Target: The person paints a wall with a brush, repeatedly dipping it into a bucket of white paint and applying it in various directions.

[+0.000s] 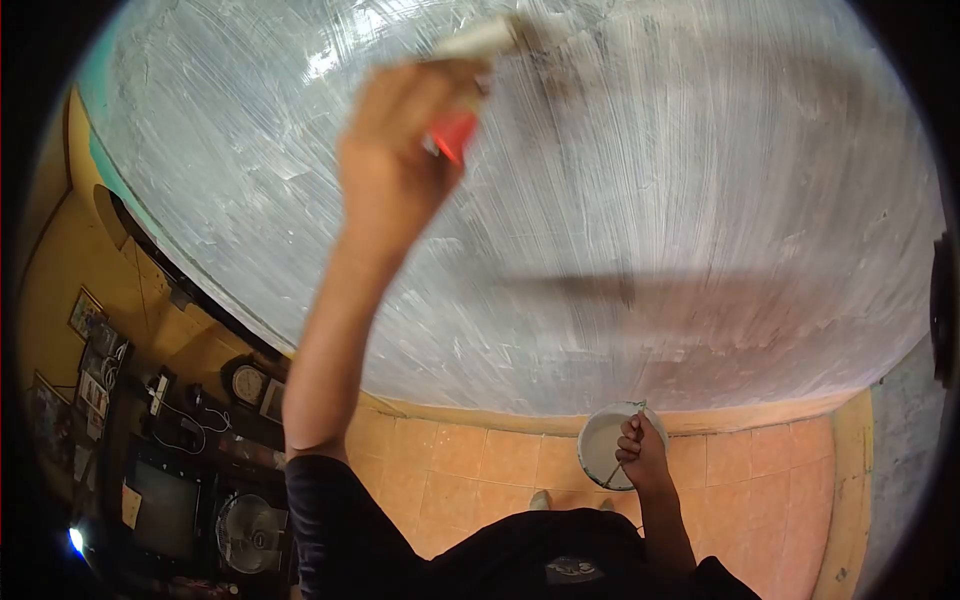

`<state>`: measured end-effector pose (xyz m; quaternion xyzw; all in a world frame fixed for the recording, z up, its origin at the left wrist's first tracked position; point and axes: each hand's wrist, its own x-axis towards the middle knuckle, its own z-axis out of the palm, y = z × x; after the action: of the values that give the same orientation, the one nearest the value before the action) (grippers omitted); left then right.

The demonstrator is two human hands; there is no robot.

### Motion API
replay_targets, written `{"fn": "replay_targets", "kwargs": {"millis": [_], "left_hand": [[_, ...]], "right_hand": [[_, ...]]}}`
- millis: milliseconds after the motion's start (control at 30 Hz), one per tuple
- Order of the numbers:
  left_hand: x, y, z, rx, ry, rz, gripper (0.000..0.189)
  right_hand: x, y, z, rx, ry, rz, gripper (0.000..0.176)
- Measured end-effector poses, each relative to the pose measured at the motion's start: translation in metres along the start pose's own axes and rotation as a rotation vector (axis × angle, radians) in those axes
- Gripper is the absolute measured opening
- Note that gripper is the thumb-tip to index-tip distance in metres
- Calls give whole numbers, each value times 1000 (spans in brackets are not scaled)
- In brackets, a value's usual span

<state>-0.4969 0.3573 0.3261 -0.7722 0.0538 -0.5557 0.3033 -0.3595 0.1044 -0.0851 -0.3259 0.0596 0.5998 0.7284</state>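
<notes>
My left hand (395,135) is raised in front of the wall (640,200), its fingers closed around a paintbrush (455,132). The handle is red, and the pale brush head is smeared by motion near the wall surface. Streaky whitish paint covers the grey wall, with wet shine at the upper left. Low in front of me, my right hand (643,455) is closed on the wire handle of a bucket (598,440). Whitish liquid shows inside the bucket, partly hidden behind the hand.
Orange floor tiles (480,460) run along the wall's foot. At left are a television (165,500), a fan (250,532), a clock (245,382) and white cables (190,430). A dark object (942,310) sits at the right edge.
</notes>
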Motion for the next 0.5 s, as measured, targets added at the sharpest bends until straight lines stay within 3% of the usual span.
{"fn": "replay_targets", "kwargs": {"millis": [67, 100, 200, 267, 433, 500], "left_hand": [[-49, 38, 20, 46, -133, -40, 37], [-79, 51, 34, 62, -135, 53, 41], [-170, 118, 64, 44, -143, 29, 44], [-224, 162, 69, -28, -296, -13, 44], [-342, 271, 97, -167, -324, -208, 46], [-384, 306, 101, -286, -446, -336, 51]], "right_hand": [[-1, -3, -4, 8, -4, 8, 27], [-3, -5, -6, 3, 7, 9, 27], [-5, -12, -13, -4, 11, 8, 27], [-8, -13, -21, 2, 1, 15, 27], [-19, -29, -29, -88, 62, 30, 26], [-26, -36, -37, -90, 83, 49, 26]]}}
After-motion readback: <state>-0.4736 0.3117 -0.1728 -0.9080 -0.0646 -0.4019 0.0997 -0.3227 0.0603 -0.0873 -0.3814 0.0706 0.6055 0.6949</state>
